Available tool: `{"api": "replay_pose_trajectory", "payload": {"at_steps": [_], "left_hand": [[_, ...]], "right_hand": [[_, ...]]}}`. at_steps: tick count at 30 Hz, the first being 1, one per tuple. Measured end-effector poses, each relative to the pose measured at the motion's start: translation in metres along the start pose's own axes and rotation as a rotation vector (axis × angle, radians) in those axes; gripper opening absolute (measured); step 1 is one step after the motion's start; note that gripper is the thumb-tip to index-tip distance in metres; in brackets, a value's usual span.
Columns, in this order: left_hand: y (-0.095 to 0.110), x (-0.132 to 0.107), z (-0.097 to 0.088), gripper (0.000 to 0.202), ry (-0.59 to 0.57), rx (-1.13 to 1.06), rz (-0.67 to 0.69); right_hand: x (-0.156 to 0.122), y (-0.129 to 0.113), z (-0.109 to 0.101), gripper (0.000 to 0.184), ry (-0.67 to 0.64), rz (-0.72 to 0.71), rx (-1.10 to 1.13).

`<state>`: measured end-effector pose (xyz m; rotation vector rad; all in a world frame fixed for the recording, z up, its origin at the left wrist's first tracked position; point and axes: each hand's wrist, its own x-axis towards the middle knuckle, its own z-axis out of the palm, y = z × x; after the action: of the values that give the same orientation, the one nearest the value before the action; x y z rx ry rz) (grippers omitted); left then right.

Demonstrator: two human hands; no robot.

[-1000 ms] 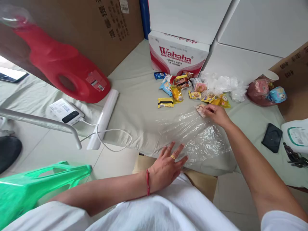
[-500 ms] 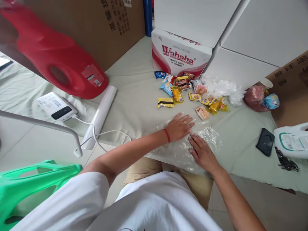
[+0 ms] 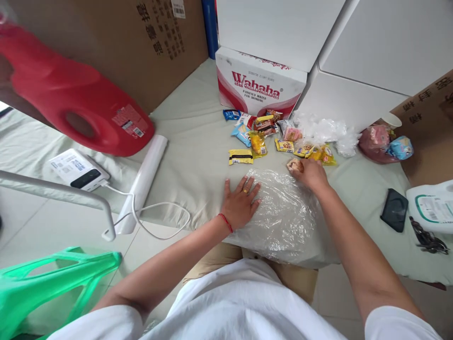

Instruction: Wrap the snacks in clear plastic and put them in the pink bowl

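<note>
My left hand (image 3: 239,207) lies flat with fingers spread on the left edge of a clear plastic bag (image 3: 279,217), which is smoothed out on the cloth. At the far right corner of the plastic, my right hand (image 3: 313,174) pinches a small beige-and-brown snack packet (image 3: 294,165); part of it and some fingertips are hidden. Close beyond that hand are yellow snack packets (image 3: 284,145). Other wrapped snacks sit left of them: a yellow packet with a dark stripe (image 3: 241,157), a light blue packet (image 3: 242,134) and a dark blue packet (image 3: 231,114).
A Wahaha carton (image 3: 260,85) stands behind the snacks, beside crumpled clear plastic (image 3: 318,127). On the left are a red jug (image 3: 81,108), a white roll (image 3: 145,182), a power bank (image 3: 79,169) with a cable and a green stool (image 3: 60,278). A black phone-like object (image 3: 394,210) lies right.
My right hand has left the plastic and moved forward to the beige snack packet. My left hand has slid left, and more of the flattened plastic shows between the hands.
</note>
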<state>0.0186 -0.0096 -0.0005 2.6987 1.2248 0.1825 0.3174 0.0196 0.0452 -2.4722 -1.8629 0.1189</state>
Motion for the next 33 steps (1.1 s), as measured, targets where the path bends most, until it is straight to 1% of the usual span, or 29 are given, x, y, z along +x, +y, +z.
{"api": "replay_pose_trajectory", "payload": {"at_steps": [1,2,3,5,6,7,8,9,11,13,14,15,17,19,21,22,24,26,27,29,31,33], "left_hand": [[-0.001,0.000,0.000,0.057,-0.005,0.002,0.000],[-0.001,0.000,-0.001,0.057,-0.006,0.004,0.001],[-0.002,0.000,-0.001,0.058,-0.007,0.003,0.002],[-0.002,-0.001,-0.002,0.058,-0.004,-0.002,0.002],[-0.001,-0.001,-0.003,0.057,-0.001,-0.007,0.001],[-0.001,-0.001,-0.003,0.057,0.001,-0.013,0.000],[-0.001,-0.001,-0.003,0.057,0.004,-0.020,0.000],[-0.001,-0.001,-0.004,0.057,0.009,-0.028,-0.001],[-0.001,-0.001,-0.004,0.056,0.022,-0.045,-0.002],[-0.002,-0.002,-0.004,0.054,0.035,-0.062,-0.006],[-0.002,-0.002,-0.004,0.054,0.040,-0.070,-0.006],[-0.002,-0.002,-0.004,0.053,0.043,-0.078,-0.006],[-0.003,-0.002,-0.004,0.053,0.045,-0.094,0.003],[-0.003,-0.002,-0.004,0.052,0.049,-0.105,0.010],[-0.003,-0.002,-0.003,0.052,0.054,-0.108,0.007],[-0.003,-0.002,-0.003,0.052,0.056,-0.106,0.003],[-0.003,-0.002,-0.003,0.052,0.056,-0.101,-0.001],[-0.003,-0.002,-0.003,0.052,0.053,-0.099,-0.002],[-0.003,-0.002,-0.003,0.052,0.050,-0.098,-0.003],[-0.004,-0.002,-0.004,0.052,0.045,-0.097,-0.003],[-0.004,-0.002,-0.004,0.052,0.041,-0.095,-0.003],[-0.004,-0.002,-0.005,0.052,0.042,-0.098,-0.002]], "right_hand": [[0.004,0.000,-0.002,0.037,-0.004,-0.017,-0.008],[0.004,0.001,-0.006,0.036,0.040,-0.046,0.001],[0.000,0.004,-0.012,0.038,0.117,-0.084,0.022],[-0.018,0.006,-0.026,0.046,0.284,-0.178,0.092],[-0.031,0.004,-0.031,0.049,0.335,-0.230,0.136],[-0.046,0.001,-0.035,0.051,0.348,-0.287,0.184],[-0.062,-0.006,-0.035,0.051,0.324,-0.345,0.234],[-0.079,-0.013,-0.032,0.050,0.271,-0.402,0.282],[-0.108,-0.030,-0.016,0.048,0.150,-0.479,0.355],[-0.126,-0.042,0.005,0.048,0.062,-0.495,0.375],[-0.129,-0.045,0.013,0.049,0.028,-0.497,0.372],[-0.127,-0.046,0.017,0.049,0.003,-0.499,0.368],[-0.106,-0.041,0.017,0.046,0.002,-0.484,0.360],[-0.066,-0.032,0.007,0.042,0.075,-0.436,0.323],[-0.016,-0.026,-0.001,0.042,0.151,-0.392,0.214],[0.009,-0.024,-0.002,0.045,0.150,-0.383,0.144],[0.053,-0.025,0.002,0.055,0.102,-0.371,0.042],[0.082,-0.030,0.012,0.055,0.066,-0.367,0.002],[0.090,-0.032,0.016,0.051,0.066,-0.365,0.001],[0.095,-0.035,0.020,0.045,0.101,-0.350,0.010],[0.087,-0.034,0.016,0.046,0.160,-0.307,0.024],[0.069,-0.031,0.004,0.050,0.257,-0.239,0.072]]}}
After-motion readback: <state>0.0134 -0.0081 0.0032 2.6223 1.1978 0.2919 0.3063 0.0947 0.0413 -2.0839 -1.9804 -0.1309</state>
